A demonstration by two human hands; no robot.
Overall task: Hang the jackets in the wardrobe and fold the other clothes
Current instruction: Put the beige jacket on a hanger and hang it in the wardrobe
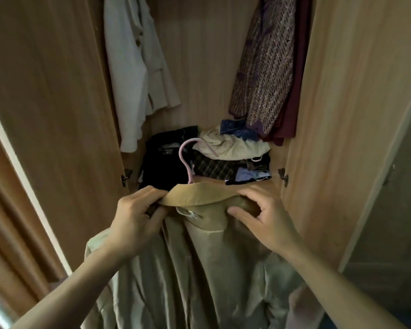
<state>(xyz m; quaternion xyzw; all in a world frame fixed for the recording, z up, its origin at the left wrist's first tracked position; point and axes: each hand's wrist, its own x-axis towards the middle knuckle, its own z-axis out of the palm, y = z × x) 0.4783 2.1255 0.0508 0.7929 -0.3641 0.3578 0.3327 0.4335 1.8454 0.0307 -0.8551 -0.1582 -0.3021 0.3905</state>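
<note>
Both hands, left (134,213) and right (259,217), pinch the jacket (199,269) collar; loosening could slip it off the hanger (188,160)

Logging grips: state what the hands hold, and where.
Both hold the tan jacket by its collar: left hand at the left end, right hand at the right.

Jacket (199,269) on hanger (188,160) before wardrobe (342,115), clothes pile (223,157) inside, hanging garments (138,67) above
</note>
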